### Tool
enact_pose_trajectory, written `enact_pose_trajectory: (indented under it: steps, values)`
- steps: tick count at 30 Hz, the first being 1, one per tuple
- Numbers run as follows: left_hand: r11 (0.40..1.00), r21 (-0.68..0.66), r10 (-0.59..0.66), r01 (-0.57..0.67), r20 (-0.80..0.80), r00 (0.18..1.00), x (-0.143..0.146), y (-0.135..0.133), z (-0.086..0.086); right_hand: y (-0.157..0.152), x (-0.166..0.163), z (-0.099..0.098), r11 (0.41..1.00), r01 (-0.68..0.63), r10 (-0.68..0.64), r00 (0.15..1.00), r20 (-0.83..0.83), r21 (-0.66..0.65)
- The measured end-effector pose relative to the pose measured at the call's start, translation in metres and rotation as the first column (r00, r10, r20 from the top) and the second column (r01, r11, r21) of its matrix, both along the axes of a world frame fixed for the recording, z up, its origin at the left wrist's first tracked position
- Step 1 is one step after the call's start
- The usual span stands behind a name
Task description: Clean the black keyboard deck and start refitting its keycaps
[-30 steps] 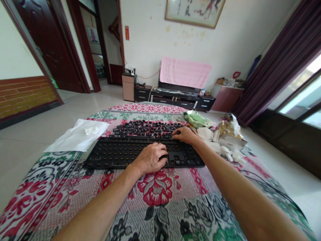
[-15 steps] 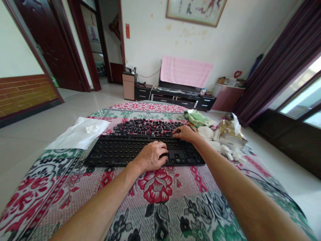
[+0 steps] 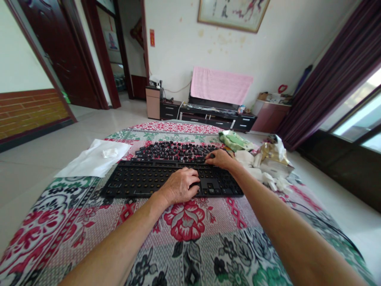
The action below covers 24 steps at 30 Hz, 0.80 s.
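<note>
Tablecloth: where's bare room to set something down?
Free: tablecloth between left forearm and right forearm, this side of keyboard; also between left forearm and white sheet. Crowded: beyond keyboard, with loose keycaps, and to its right, with crumpled white wads.

My left hand [image 3: 181,184] rests on the long black plastic keyboard [image 3: 143,179]; my right hand [image 3: 220,159] is at its far edge, beside scattered small black keycaps [image 3: 172,150]. Crumpled white tissue [image 3: 110,153] lies on a flat white sheet [image 3: 89,163] to the left.

Soft daylight enters from the window [image 3: 354,121] at right, and wide-angle distortion stretches the edges
</note>
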<state>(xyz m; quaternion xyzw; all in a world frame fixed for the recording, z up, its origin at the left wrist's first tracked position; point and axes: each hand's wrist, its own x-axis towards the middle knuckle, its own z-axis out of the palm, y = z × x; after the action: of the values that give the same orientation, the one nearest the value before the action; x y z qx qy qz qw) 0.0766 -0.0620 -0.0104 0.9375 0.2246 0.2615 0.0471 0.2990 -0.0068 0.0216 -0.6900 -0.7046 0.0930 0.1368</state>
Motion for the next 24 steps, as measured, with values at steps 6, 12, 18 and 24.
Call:
enact_pose_trajectory:
  steps: [6, 12, 18, 24]
  values:
    - [1.0, 0.004, -0.005, 0.005, 0.009, 1.0, 0.0, 0.001, -0.003, -0.019, 0.002, 0.007, 0.919, 0.28, -0.178, 0.924, -0.34, 0.279]
    - [1.0, 0.007, -0.001, 0.001, 0.021, 1.0, 0.0, 0.002, -0.004, -0.057, 0.001, 0.025, 0.941, 0.205, 0.057, 0.686, -0.725, 0.268]
    - [1.0, 0.014, -0.003, 0.002, 0.03, 1.0, 0.0, 0.002, -0.006, -0.086, -0.004, 0.022, 0.997, -0.012, 0.067, 0.695, -0.716, 0.082]
    - [1.0, 0.026, -0.006, 0.006, 0.019, 1.0, 0.0, 0.003, -0.005, -0.099, -0.005, 0.013, 0.985, -0.17, 0.114, 0.69, -0.714, -0.006]
